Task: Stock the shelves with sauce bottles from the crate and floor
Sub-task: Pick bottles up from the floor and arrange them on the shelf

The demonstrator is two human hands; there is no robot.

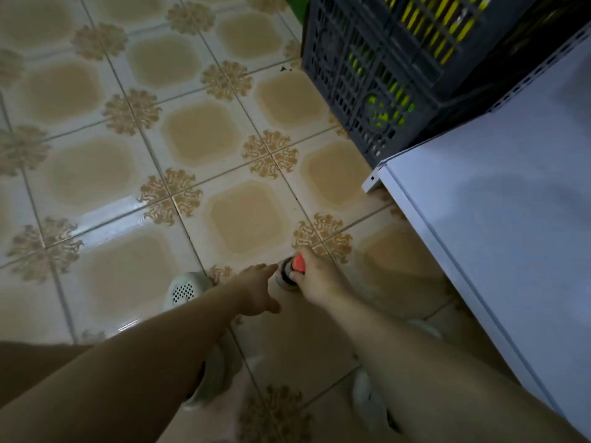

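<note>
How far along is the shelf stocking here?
Nothing visibly done: the white shelf looks bare. In hand: the right hand grips a red-capped bottle, with the left hand reaching toward it. Left: the grey crate holds yellow-green items, too blurred to identify.
</note>
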